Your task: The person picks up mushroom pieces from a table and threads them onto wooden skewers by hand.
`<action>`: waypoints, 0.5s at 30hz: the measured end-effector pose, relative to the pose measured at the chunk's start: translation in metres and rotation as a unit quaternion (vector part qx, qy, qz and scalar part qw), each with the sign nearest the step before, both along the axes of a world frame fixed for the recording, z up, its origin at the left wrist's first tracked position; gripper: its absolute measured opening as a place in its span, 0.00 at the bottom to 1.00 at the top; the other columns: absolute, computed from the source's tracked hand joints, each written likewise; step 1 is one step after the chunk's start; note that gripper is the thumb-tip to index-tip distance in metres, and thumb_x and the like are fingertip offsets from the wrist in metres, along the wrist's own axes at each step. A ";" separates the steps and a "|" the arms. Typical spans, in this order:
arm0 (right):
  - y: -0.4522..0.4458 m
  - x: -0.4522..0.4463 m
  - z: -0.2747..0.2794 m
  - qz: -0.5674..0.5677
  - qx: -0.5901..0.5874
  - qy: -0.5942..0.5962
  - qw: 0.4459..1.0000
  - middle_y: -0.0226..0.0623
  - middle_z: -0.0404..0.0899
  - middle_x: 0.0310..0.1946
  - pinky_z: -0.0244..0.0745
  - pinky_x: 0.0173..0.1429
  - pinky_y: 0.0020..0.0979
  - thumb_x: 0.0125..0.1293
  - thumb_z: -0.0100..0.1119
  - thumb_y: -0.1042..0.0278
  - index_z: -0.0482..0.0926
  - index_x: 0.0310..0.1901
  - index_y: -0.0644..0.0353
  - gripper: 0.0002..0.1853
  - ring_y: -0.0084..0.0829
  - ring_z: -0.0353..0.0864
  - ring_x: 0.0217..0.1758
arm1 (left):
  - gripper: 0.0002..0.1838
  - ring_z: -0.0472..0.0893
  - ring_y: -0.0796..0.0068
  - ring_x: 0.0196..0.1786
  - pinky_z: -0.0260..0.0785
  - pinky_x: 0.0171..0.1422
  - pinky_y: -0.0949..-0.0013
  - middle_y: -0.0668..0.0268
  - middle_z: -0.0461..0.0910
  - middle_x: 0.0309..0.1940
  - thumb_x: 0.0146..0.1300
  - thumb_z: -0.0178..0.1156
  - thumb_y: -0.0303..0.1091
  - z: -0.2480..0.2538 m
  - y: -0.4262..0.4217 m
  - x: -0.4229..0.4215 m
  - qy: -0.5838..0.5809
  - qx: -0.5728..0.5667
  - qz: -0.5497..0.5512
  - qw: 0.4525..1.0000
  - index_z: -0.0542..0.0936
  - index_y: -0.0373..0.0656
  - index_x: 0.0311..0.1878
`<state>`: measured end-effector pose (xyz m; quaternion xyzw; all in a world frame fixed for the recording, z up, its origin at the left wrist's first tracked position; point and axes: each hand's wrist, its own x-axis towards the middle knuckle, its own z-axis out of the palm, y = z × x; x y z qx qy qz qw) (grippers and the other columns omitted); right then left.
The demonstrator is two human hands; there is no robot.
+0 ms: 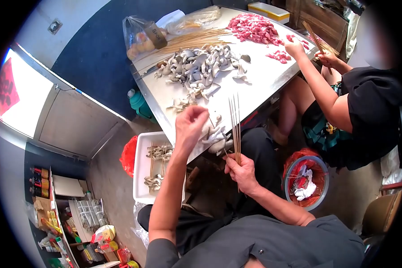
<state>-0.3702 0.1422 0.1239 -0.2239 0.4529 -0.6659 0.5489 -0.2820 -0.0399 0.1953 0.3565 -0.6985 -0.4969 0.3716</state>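
My left hand (pixel 191 127) is raised over the table's near edge, its fingers curled together; whether anything is between them is hidden. My right hand (pixel 241 173) grips a bundle of thin wooden skewers (pixel 236 134), which stand nearly upright. It also holds one skewer that carries grey-white mushroom pieces (pixel 216 137), just right of my left hand. Beyond my hands, a large heap of torn mushrooms (pixel 198 67) lies on the white table (pixel 165 100), with a smaller group of pieces (pixel 182 104) nearer to me.
Below the table's left edge, a white tray (pixel 139 190) holds filled mushroom skewers (pixel 154 181). Loose skewers (pixel 196 38) and raw meat (pixel 254 29) lie farther back. At right sits another person (pixel 366 107), holding skewers. A lined bin (pixel 306 178) stands below.
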 end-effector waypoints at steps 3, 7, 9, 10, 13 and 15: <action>0.008 0.004 -0.005 -0.016 0.007 -0.028 0.999 0.26 0.74 0.21 0.54 0.20 0.16 0.70 0.55 0.67 0.78 0.42 0.62 0.08 0.11 0.61 0.16 | 0.06 0.80 0.71 0.37 0.71 0.44 0.71 0.63 0.83 0.32 0.54 0.63 0.27 0.002 -0.039 -0.031 -0.076 -0.155 0.070 0.983 0.82 0.39 0.35; 0.012 0.000 -0.006 -0.033 0.016 -0.055 0.998 0.26 0.74 0.20 0.53 0.19 0.16 0.70 0.56 0.66 0.78 0.42 0.62 0.08 0.11 0.61 0.16 | 0.08 0.78 0.68 0.35 0.71 0.43 0.67 0.63 0.82 0.32 0.51 0.63 0.26 -0.012 -0.080 -0.068 -0.134 -0.378 0.024 0.916 0.83 0.41 0.37; 0.013 0.000 -0.008 -0.019 0.019 -0.043 0.999 0.27 0.74 0.21 0.54 0.20 0.16 0.69 0.57 0.66 0.78 0.42 0.62 0.08 0.11 0.61 0.16 | 0.09 0.78 0.60 0.38 0.72 0.44 0.62 0.60 0.81 0.33 0.49 0.64 0.27 -0.011 -0.084 -0.082 -0.226 -0.457 -0.004 0.860 0.82 0.40 0.36; 0.013 -0.001 -0.008 -0.021 0.019 -0.042 0.999 0.27 0.74 0.21 0.54 0.20 0.16 0.69 0.57 0.66 0.78 0.42 0.62 0.08 0.11 0.61 0.16 | 0.08 0.78 0.59 0.40 0.72 0.45 0.60 0.59 0.80 0.32 0.49 0.64 0.27 -0.012 -0.088 -0.086 -0.243 -0.469 -0.006 0.849 0.82 0.39 0.35; 0.013 -0.001 -0.009 -0.018 0.013 -0.039 0.999 0.27 0.74 0.21 0.54 0.20 0.16 0.69 0.57 0.66 0.78 0.43 0.63 0.09 0.11 0.61 0.16 | 0.06 0.79 0.57 0.40 0.72 0.45 0.58 0.58 0.79 0.32 0.50 0.61 0.25 -0.017 -0.091 -0.089 -0.290 -0.491 0.006 0.821 0.81 0.39 0.33; 0.011 0.000 -0.011 -0.021 0.011 -0.039 0.999 0.27 0.74 0.21 0.54 0.20 0.16 0.69 0.57 0.66 0.78 0.43 0.63 0.09 0.11 0.61 0.16 | 0.06 0.79 0.56 0.40 0.72 0.44 0.57 0.57 0.79 0.33 0.50 0.61 0.25 -0.021 -0.091 -0.087 -0.319 -0.492 0.002 0.810 0.81 0.39 0.33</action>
